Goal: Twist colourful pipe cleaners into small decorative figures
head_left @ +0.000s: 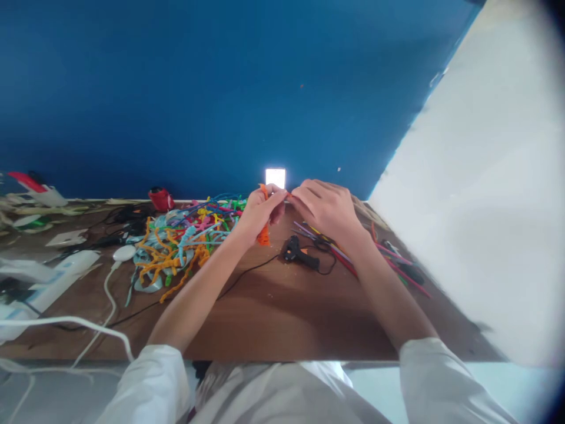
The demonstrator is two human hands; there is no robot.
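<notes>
My left hand (263,213) is closed around an orange pipe cleaner (263,235), whose fuzzy ends show above and below the fingers. Close by on the right, my right hand (325,207) pinches a reddish-orange end of what looks like the same pipe cleaner, between thumb and forefinger. Both hands are raised over the far part of the table. Beneath and between them lies a black glue gun (300,254) with its cord. Loose straight pipe cleaners (344,262) lie under my right hand and forearm. The fingers partly hide the orange piece.
A tangled heap of colourful pipe cleaners (170,247) covers the table's left middle. Farther left are a white power strip (53,288), white cables (110,294) and a red container (161,200). A glowing screen (275,177) stands against the blue wall (220,88). A white wall (485,176) borders the right side.
</notes>
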